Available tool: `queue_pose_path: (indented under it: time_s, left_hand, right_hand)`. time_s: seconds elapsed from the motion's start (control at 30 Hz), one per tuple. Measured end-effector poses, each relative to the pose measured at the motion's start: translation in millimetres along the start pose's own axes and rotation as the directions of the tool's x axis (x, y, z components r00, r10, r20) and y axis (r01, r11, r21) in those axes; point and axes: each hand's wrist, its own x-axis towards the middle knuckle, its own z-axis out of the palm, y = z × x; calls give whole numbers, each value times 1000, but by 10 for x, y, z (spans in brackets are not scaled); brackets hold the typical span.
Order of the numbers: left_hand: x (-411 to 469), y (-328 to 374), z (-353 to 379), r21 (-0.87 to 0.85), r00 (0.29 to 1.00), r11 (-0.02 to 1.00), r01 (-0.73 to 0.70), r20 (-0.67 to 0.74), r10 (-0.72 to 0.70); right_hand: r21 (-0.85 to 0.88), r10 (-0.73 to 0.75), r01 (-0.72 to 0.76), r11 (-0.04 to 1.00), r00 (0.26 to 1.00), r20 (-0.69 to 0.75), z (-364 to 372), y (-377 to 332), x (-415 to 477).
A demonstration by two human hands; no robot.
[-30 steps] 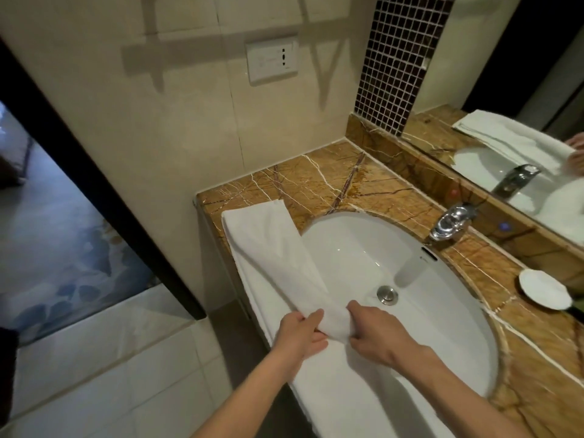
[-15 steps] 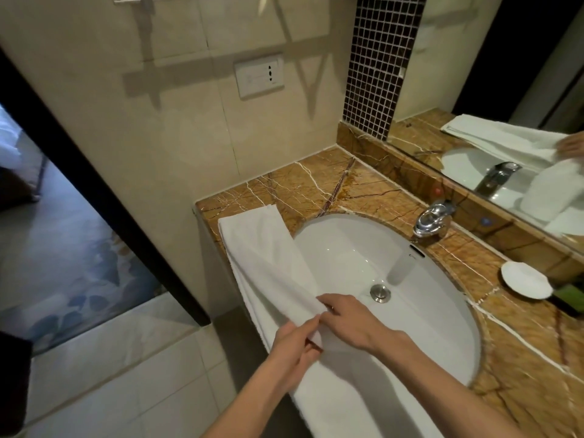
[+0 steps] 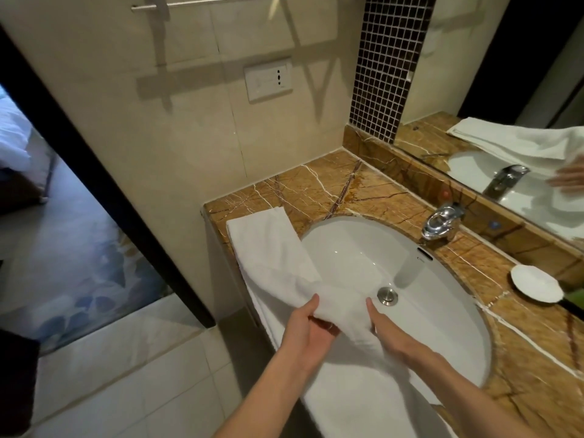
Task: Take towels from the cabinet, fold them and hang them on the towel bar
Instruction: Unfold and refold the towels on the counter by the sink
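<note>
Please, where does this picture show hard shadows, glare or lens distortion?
Head view: the towel bar throws a sharp, dark shadow on the beige wall below it; bright glare sits on the chrome faucet; the wide-angle lens makes the dark door frame lean strongly at left.

A cream tiled wall [image 3: 158, 121] faces me, carrying a white socket plate [image 3: 268, 80]. A strip of dark mosaic tiles [image 3: 382, 74] runs beside the mirror [image 3: 505, 90] on my right. Below me a brown veined marble counter [image 3: 316, 188] holds a white oval basin [image 3: 347, 248] with a chrome tap [image 3: 442, 221]. On my left, pale floor tiles [image 3: 110, 374] meet a dark door frame [image 3: 94, 172]. Beyond it lies a blue patterned carpet [image 3: 79, 263].
</note>
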Motion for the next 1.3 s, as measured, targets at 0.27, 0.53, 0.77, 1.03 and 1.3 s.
queue_pose_path:
  time_s: [0.27, 0.53, 0.77, 1.03, 1.3]
  left_hand:
    - [-44, 140, 92, -109, 1000, 994, -28, 2, 28]
    - [-219, 82, 117, 23, 998, 998, -62, 13, 61]
    - [-470, -90, -3, 134, 998, 989, -60, 35, 56]
    - [-962, -346, -314, 138, 980, 979, 153, 110, -168]
    - [-1210, -449, -428, 133, 989, 982, 133, 41, -140]
  right_hand:
    - [-57, -163, 166, 984, 984, 66, -4, -68, 18]
    - [-385, -99, 110, 917, 994, 47, -52, -192, 14]
    - [-384, -51, 40, 923, 999, -17, -13, -152, -156]
    - [-545, -90, 10, 839, 989, -120, 231, -274, -593]
    - [-383, 65, -94, 919, 994, -88, 331, -221, -950]
